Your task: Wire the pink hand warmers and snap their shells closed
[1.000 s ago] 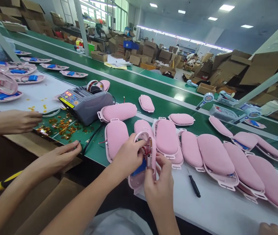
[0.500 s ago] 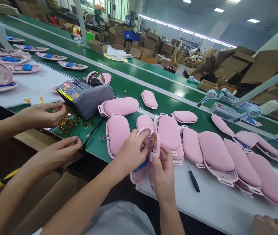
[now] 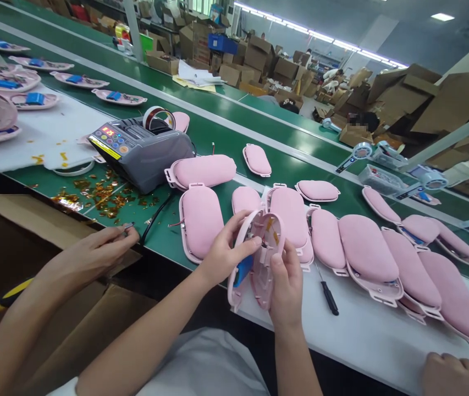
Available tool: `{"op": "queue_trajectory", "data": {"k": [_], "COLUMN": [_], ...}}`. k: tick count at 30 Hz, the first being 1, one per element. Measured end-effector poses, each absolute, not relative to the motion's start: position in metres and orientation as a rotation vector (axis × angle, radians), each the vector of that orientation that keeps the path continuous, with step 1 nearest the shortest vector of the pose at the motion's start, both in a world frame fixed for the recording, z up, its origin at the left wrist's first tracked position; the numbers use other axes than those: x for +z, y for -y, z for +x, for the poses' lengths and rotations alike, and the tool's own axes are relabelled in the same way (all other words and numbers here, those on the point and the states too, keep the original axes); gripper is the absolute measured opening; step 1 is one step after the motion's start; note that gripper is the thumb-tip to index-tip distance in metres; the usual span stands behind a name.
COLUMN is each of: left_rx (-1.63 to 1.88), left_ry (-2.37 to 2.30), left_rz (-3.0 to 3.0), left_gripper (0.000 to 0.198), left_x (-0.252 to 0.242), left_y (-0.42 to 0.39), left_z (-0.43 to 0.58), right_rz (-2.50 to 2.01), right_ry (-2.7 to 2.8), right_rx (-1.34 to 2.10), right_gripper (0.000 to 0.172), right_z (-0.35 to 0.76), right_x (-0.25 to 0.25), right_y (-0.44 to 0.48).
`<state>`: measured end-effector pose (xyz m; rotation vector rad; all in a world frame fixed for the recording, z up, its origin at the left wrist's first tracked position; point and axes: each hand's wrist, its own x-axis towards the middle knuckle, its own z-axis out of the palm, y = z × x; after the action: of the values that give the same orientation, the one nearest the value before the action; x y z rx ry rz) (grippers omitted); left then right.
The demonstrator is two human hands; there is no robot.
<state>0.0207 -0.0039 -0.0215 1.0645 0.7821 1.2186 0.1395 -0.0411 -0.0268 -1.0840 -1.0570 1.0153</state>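
Note:
Two halves of a pink plastic casing stand upright in my hands, spread apart like a book with their insides toward me. My left hand (image 3: 230,250) is closed on the casing half with a blue block (image 3: 242,270) inside; its thumb reaches across the gap. My right hand (image 3: 287,278) grips the other casing half (image 3: 264,275) by its right edge. Small wires show between the halves near my left thumb. Just behind are padded pink casings (image 3: 287,217), and a black-handled screwdriver (image 3: 329,298) lies to the right of my right hand.
A grey tape dispenser (image 3: 139,154) stands at left, with amber tape scraps (image 3: 110,201) before it. A co-worker's hand (image 3: 94,250) is near the bench edge, holding something small. Another person's hand (image 3: 457,374) rests at lower right. More pink casings (image 3: 368,247) line the white mat.
The casing halves have opened wider and turned, so more of the inside shows. My left thumb now reaches between them. One of the co-worker's hands has left the dispenser.

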Motion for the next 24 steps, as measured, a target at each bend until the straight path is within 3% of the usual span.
{"op": "queue_trajectory", "data": {"k": [6,15,24], "left_rx": [1.128,1.099,1.189], "left_ry": [-0.472,-0.473,-0.594], "left_rz": [0.713,0.607,0.684], "left_gripper": [0.063,0.063,0.063], "left_x": [-0.025,-0.004,0.010], "left_y": [0.003,0.007,0.017], "left_z": [0.030,0.043,0.050], "right_rz": [-1.163,-1.183,-1.315], "right_ry": [1.071,1.078,1.192], "right_rx": [0.943,0.974,0.735], "right_gripper": [0.026,0.026,0.031], "right_z": [0.141,0.142,0.130], "right_x": [-0.025,-0.009,-0.007], "right_y": [0.040,0.042,0.052]}}
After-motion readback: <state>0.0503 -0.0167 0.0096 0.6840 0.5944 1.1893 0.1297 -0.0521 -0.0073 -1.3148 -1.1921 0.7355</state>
